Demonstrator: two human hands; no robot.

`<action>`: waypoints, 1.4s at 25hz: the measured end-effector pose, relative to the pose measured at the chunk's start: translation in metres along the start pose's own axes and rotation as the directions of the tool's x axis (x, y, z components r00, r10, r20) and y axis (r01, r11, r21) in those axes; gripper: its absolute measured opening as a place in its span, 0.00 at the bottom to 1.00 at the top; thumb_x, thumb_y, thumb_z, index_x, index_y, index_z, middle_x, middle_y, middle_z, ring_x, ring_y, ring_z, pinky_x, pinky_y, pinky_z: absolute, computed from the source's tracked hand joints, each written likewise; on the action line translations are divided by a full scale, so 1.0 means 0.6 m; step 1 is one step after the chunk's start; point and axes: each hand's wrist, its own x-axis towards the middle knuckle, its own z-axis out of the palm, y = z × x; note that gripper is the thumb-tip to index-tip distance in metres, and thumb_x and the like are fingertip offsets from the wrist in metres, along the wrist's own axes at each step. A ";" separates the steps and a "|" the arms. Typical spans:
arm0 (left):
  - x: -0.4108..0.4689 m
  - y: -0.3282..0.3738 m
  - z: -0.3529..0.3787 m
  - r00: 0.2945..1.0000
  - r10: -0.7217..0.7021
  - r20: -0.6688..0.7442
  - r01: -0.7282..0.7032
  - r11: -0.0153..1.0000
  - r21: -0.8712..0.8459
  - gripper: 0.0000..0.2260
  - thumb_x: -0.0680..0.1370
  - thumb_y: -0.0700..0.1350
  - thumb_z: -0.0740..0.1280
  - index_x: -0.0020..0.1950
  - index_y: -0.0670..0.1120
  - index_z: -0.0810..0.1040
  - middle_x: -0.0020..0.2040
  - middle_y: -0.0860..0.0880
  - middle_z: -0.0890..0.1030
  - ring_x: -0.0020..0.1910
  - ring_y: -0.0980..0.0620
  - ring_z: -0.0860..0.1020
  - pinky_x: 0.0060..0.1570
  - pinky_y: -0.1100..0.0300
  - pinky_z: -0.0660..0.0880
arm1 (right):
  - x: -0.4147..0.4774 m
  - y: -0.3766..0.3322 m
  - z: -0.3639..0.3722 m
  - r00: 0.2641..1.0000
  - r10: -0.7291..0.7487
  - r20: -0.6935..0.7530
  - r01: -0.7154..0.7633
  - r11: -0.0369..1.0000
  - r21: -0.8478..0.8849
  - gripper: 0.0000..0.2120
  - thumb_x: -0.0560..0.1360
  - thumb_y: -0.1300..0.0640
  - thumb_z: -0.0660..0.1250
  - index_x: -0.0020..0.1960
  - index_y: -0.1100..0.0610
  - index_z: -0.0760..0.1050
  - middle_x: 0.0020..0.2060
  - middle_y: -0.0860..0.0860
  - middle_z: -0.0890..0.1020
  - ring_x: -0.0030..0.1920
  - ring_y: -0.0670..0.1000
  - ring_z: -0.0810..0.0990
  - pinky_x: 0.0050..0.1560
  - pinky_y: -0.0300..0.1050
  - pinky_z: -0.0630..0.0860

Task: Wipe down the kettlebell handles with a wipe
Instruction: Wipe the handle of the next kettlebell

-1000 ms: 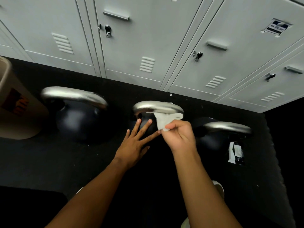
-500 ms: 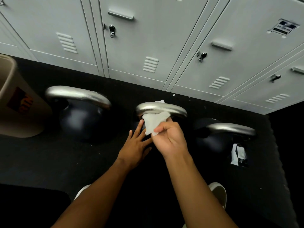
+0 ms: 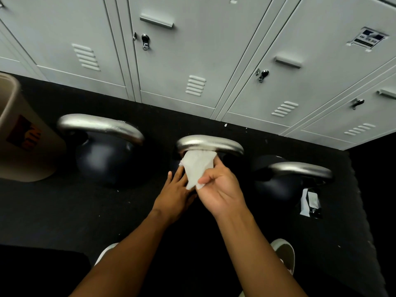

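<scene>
Three kettlebells: large kettlebell [image 3: 102, 155] left of the hands, middle kettlebell [image 3: 210, 143] just beyond them, right kettlebell [image 3: 300, 170] to their right. Two hands: left hand [image 3: 174, 194], right hand [image 3: 220, 189]. One wipe [image 3: 198, 166], pinched in the right hand. One bin [image 3: 21, 146] far left. Two shoes [image 3: 282, 254] behind the hands.

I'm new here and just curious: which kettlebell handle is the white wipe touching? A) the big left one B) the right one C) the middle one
C: the right hand pinches the wipe, whose top edge meets the middle kettlebell handle.
</scene>
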 end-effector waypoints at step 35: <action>-0.005 0.018 -0.019 0.998 -0.022 -0.057 0.020 0.999 -0.037 0.22 0.84 0.46 0.60 0.78 0.51 0.62 0.81 0.48 0.49 0.80 0.42 0.42 0.77 0.44 0.41 | 0.041 0.018 0.001 0.998 -0.065 -0.017 0.065 0.998 -0.005 0.42 0.65 0.82 0.43 0.73 0.59 0.69 0.61 0.62 0.78 0.66 0.63 0.74 0.65 0.52 0.74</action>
